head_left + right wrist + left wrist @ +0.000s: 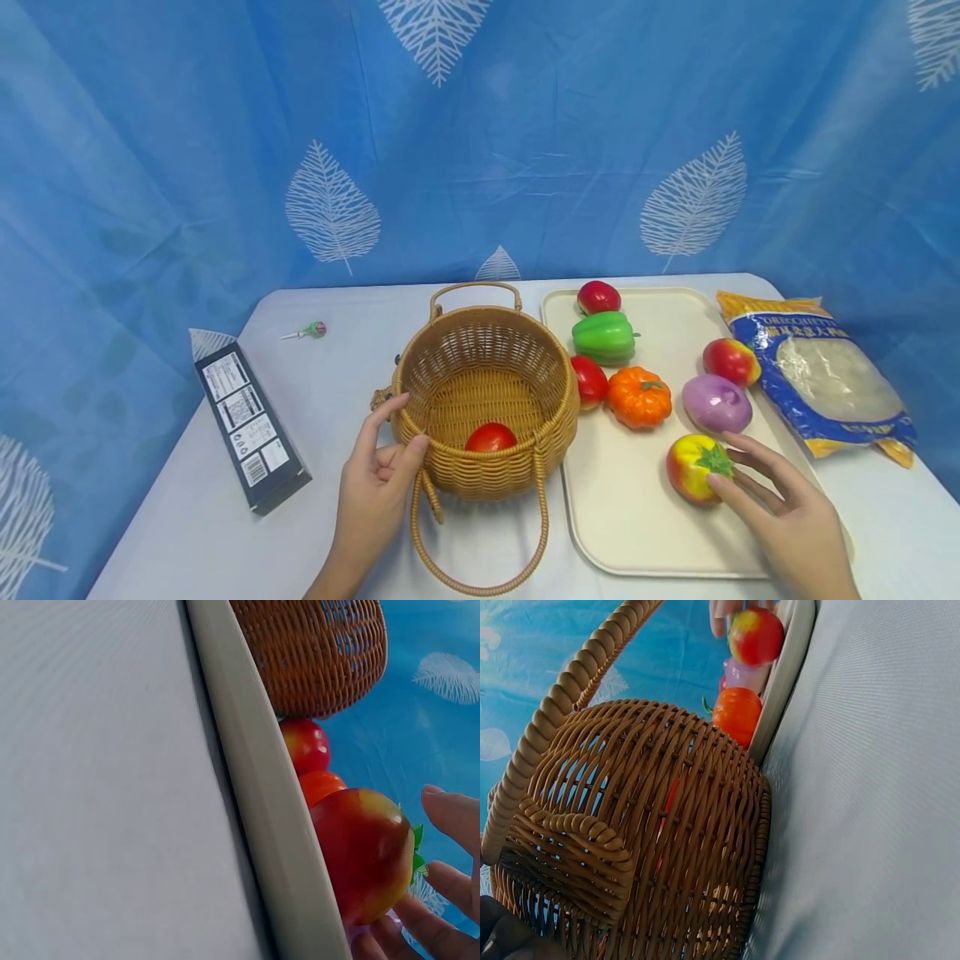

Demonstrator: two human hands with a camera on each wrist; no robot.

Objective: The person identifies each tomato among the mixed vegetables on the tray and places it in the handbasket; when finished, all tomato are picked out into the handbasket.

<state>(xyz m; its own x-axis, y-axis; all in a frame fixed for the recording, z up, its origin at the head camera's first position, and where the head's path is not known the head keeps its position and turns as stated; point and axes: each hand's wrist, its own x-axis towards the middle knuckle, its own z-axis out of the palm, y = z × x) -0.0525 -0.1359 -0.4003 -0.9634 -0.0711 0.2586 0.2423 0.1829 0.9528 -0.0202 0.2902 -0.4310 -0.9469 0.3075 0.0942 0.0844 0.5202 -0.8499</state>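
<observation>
A wicker basket (487, 479) (682, 787) stands upright with a red fruit (491, 437) inside. My left hand (375, 492) has its index finger and thumb at the basket's left rim, the other fingers bent. In the left wrist view, part of that hand (510, 937) shows dark at the lower left corner. On the tray (637, 517) lies a red-yellow fruit with a green leafy top (686, 471) (360, 855). My right hand (795, 517) (442, 900) is spread beside its leafy side; in the right wrist view the thumb stands apart from it and fingertips reach its lower edge.
Also on the tray are a green pepper (603, 336), an orange pumpkin (639, 397), a purple onion (717, 403) and several red fruits (598, 297). A pasta bag (832, 375) lies right, a black box (251, 425) and lollipop (313, 330) left. Basket handle loops toward the front.
</observation>
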